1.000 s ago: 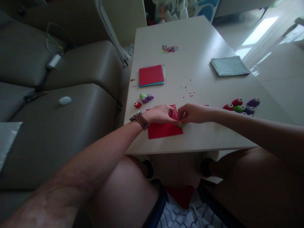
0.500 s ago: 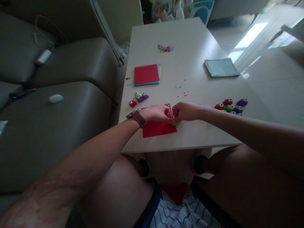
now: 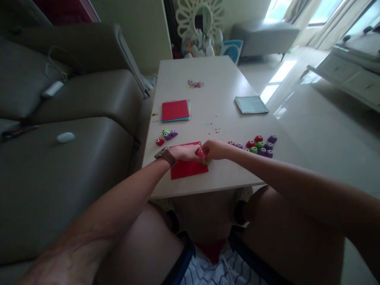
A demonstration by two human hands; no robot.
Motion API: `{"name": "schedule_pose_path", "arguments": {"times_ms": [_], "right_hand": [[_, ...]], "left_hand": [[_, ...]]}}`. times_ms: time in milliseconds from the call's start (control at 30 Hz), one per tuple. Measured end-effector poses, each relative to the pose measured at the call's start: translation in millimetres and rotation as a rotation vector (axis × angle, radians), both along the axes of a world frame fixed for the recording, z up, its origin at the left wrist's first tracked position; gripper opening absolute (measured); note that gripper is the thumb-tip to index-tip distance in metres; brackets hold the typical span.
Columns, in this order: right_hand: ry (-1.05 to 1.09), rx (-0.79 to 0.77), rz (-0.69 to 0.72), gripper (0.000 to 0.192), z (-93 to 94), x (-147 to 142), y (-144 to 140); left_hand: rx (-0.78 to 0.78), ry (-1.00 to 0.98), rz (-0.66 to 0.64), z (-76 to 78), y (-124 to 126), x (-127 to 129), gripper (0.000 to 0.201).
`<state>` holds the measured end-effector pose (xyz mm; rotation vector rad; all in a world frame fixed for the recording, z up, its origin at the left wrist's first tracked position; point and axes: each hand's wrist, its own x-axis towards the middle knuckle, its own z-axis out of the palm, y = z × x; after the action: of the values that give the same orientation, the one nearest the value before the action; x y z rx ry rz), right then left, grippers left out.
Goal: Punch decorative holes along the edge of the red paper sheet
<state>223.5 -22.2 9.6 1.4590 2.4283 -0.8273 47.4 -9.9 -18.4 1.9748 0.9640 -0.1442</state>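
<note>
A sheet of red paper [image 3: 187,171] lies near the front edge of the table, with a row of small punched holes along its right side. My left hand [image 3: 186,152], with a brown-strapped watch on the wrist, rests over the paper, its fingers closed at the right edge. From the other side my right hand [image 3: 216,149] pinches a small green craft punch [image 3: 207,163] against that same edge. Most of the punch is hidden beneath the fingertips of both hands, which touch or nearly touch.
Red, green and purple punches stand in a group at right [image 3: 259,147] and a smaller one at left [image 3: 167,135]. Farther back are stacked coloured papers [image 3: 175,111], a pale grey-green pad [image 3: 251,105] and a confetti pile [image 3: 195,84]. Loose punched bits [image 3: 216,130] lie mid-table. A sofa [image 3: 97,138] borders the left.
My view has tilted up and turned slightly right, showing more of the room. Both hands stay at the paper's right edge with the green punch.
</note>
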Motion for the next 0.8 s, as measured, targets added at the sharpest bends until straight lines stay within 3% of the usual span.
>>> {"name": "schedule_pose_path", "arguments": {"times_ms": [100, 267, 367, 500, 600, 800], "right_hand": [[0.026, -0.06, -0.033, 0.021, 0.4, 6, 1], [0.035, 0.011, -0.055, 0.018, 1.5, 23, 4], [0.055, 0.082, -0.014, 0.021, 1.1, 32, 5], [0.067, 0.031, 0.089, 0.03, 0.3, 32, 3], [0.056, 0.014, 0.156, 0.024, 2.5, 27, 2], [-0.059, 0.141, 0.152, 0.024, 19.6, 48, 14]], "left_hand": [[-0.053, -0.032, -0.037, 4.1, 2, -3, 0.033], [0.066, 0.15, 0.04, 7.8, 4, -11, 0.043], [0.113, 0.177, 0.066, 4.2, 3, -13, 0.04], [0.145, 0.166, 0.083, -0.8, 1, -14, 0.036], [0.148, 0.156, 0.09, -2.3, 0, -15, 0.036], [0.157, 0.119, 0.067, 1.7, -4, -16, 0.033]]}}
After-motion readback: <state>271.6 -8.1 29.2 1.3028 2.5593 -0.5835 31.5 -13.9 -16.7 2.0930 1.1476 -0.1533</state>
